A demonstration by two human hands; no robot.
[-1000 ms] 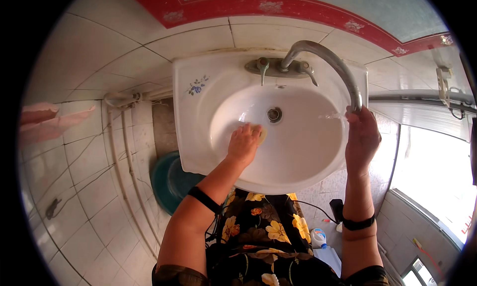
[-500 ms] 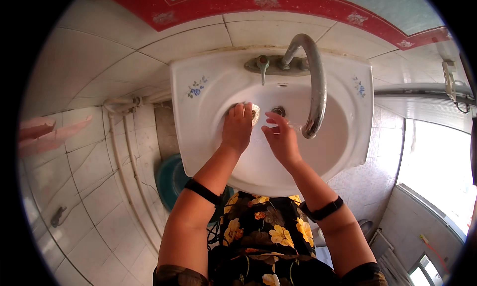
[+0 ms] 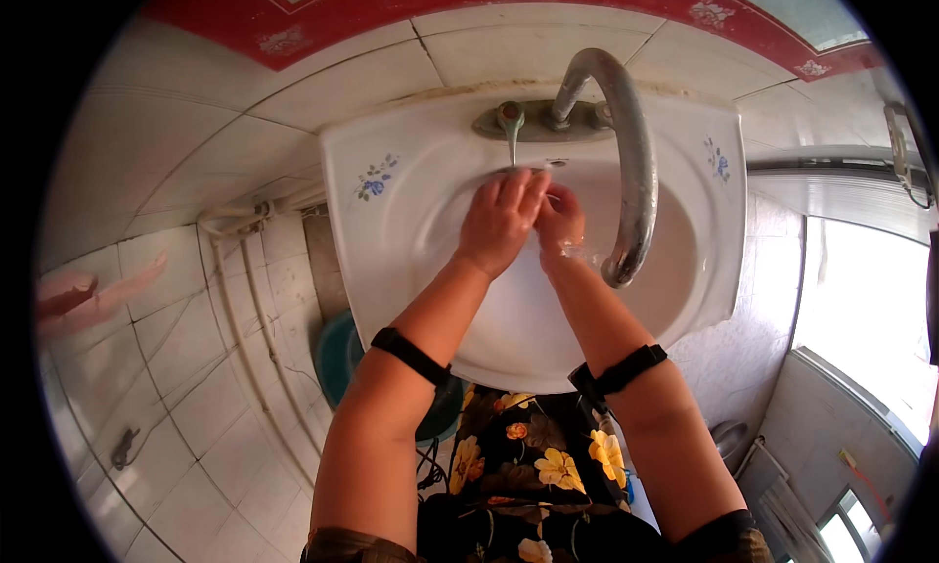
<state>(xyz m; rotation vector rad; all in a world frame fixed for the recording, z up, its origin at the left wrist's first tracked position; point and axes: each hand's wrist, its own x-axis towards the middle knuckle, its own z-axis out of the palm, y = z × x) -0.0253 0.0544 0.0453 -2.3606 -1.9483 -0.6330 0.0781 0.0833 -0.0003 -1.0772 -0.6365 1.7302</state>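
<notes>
Over the white washbasin (image 3: 606, 338), my left hand (image 3: 494, 225) and my right hand (image 3: 560, 219) are close together, behind the middle of the bowl and just in front of the tap lever (image 3: 512, 123). The left fingers bend over something whose thin edge barely shows at their tips; its kind is hidden. Curled fingers of my right hand press in beside the left fingertips, and what lies between the hands cannot be made out. From the curved metal spout (image 3: 641, 191), clear water (image 3: 581, 253) splashes on my right wrist. The hands cover the drain.
Blue flowers are painted on the basin's back corners. Under its left side stands a teal tub (image 3: 337, 353). Pale pipes (image 3: 249, 309) run down the tiled wall at left. A bright window (image 3: 866, 299) is at right.
Both hands have moved away from me, toward the tap lever, and come together. The pale round patterned thing under my left fingers is now almost wholly hidden. The view has shifted slightly.
</notes>
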